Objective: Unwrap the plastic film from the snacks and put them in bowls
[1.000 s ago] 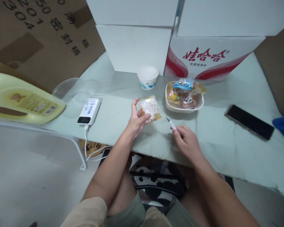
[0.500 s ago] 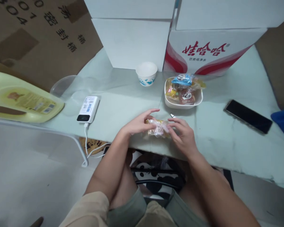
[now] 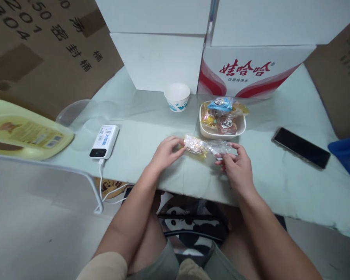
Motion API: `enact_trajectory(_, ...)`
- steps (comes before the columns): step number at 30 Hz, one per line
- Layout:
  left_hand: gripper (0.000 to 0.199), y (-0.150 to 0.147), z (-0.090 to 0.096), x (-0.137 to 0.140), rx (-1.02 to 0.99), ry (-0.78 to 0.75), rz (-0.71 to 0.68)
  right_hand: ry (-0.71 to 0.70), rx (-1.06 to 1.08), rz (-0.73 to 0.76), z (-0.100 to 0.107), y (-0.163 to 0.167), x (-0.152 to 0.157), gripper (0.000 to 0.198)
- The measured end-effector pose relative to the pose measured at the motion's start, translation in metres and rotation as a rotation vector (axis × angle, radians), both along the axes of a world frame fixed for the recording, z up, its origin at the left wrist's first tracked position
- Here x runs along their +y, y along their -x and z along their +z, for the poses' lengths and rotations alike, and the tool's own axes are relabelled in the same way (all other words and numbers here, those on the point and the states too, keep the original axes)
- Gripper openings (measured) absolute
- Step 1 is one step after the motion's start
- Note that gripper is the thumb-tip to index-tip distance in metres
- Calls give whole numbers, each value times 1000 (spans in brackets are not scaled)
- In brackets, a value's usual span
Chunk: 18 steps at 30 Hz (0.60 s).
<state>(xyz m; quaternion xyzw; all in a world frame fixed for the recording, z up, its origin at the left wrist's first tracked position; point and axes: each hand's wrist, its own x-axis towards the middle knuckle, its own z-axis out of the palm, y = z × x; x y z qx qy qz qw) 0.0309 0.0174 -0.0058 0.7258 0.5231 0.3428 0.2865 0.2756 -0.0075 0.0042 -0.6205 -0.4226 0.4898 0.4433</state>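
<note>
Between my hands, low over the table's near side, is a snack in a shiny clear and yellow wrapper (image 3: 196,146). My left hand (image 3: 167,154) pinches its left end between thumb and fingers. Crinkled clear plastic (image 3: 218,147) stretches from the snack to the right, and my right hand (image 3: 237,165) has its thumb and fingers closed on that end. Whether the plastic is part of the same wrapper I cannot tell. Just behind stands a white bowl (image 3: 223,136) holding several wrapped snacks, a blue packet (image 3: 220,104) and a brown packet (image 3: 226,125) among them.
A paper cup (image 3: 177,97) stands left of the bowl, before white boxes (image 3: 160,58). To the left lie a white power bank (image 3: 107,136) with a cable, a clear lid (image 3: 76,114) and a yellow bottle (image 3: 26,128). At right are a phone (image 3: 301,147) and a blue object (image 3: 347,155).
My right hand has moved right, drawing clear plastic out from the snack. My left hand has closed on the left end. The small silvery object beside the bowl no longer shows.
</note>
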Motion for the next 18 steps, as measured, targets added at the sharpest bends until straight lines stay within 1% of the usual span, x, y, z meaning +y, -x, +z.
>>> enact_trajectory(2,19,-3,-1,4,-17,-14,59,2,-24,21,2,-3,-1,49)
enact_trajectory(5,42,-9,-3,13,-90,-12,54,-26,-78,75,3,-6,-4,55)
enact_trajectory(6,43,-10,-3,15,-116,8,46,-43,-102,87,3,-7,-5,56)
enact_trajectory(8,35,-14,-4,19,-183,69,76,-76,-143,85,2,-8,-6,56)
enact_trajectory(11,23,-19,-2,20,-371,132,220,-93,-145,45,0,-11,-4,52)
enact_trajectory(13,14,-20,0,20,-562,175,350,-67,-102,3,-2,-14,-2,51)
enact_trajectory(15,8,-20,2,18,-768,269,495,-25,-45,-63,-4,-17,1,49)
enact_trajectory(17,14,-16,2,15,-913,379,606,8,-1,-128,-6,-21,4,50)
enact_trajectory(18,19,-14,2,14,-933,401,638,13,9,-150,-7,-23,5,51)
